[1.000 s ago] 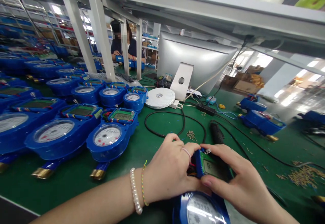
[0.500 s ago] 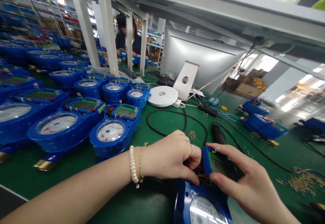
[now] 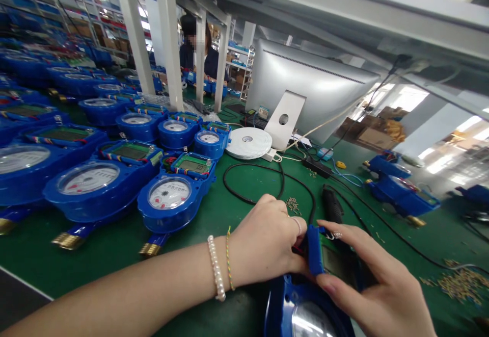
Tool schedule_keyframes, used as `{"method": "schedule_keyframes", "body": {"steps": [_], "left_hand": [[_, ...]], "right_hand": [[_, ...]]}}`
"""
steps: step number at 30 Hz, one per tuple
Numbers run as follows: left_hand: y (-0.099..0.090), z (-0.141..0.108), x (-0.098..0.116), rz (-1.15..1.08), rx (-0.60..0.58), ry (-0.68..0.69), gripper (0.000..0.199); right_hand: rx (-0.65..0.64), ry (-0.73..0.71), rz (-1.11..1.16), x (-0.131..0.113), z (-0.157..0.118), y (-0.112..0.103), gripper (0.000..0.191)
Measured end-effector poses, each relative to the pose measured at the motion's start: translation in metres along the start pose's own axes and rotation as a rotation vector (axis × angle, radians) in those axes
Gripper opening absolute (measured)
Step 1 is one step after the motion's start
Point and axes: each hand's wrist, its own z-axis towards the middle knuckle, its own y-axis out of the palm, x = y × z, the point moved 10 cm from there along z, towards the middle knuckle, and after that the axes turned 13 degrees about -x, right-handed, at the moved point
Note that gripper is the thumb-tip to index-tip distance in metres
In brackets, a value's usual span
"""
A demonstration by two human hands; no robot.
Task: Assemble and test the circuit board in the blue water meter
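Note:
A blue water meter (image 3: 282, 301) with a round clear dial lies in front of me, cut off by the lower edge of the view. Between the thumb and fingers of my right hand (image 3: 382, 270) is its display module (image 3: 315, 250), a blue frame with a green board and grey screen, tilted up from the housing. My left hand (image 3: 267, 240) is closed, its fingers pushed in behind the module near the wires; what they pinch is hidden. Beyond the hands lies a black-handled tool (image 3: 331, 204).
Finished-looking blue meters (image 3: 170, 194) stand in rows at left. A white reel (image 3: 249, 142) sits before a silver monitor (image 3: 313, 92). Black cable loops across the green table. Small screws (image 3: 462, 283) lie in piles. A shelf (image 3: 344, 0) hangs overhead; a person (image 3: 198, 51) sits opposite.
My left hand has shifted slightly right and its fingers reach deeper behind the display module. My right hand keeps its hold. The view has shifted a little.

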Motion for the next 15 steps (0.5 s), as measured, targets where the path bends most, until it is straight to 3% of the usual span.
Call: {"method": "schedule_keyframes", "body": {"steps": [6, 9, 15], "left_hand": [[0.000, 0.000, 0.002, -0.043, -0.010, 0.015, 0.032], [0.000, -0.002, -0.001, -0.109, -0.011, -0.009, 0.023], [0.001, -0.005, -0.007, -0.181, -0.001, -0.057, 0.018]], "right_hand": [[0.007, -0.043, -0.064, -0.002, -0.006, 0.002, 0.043], [-0.013, -0.050, -0.082, 0.000, -0.005, 0.004, 0.042], [-0.009, 0.007, -0.142, 0.009, -0.003, 0.001, 0.040]]}}
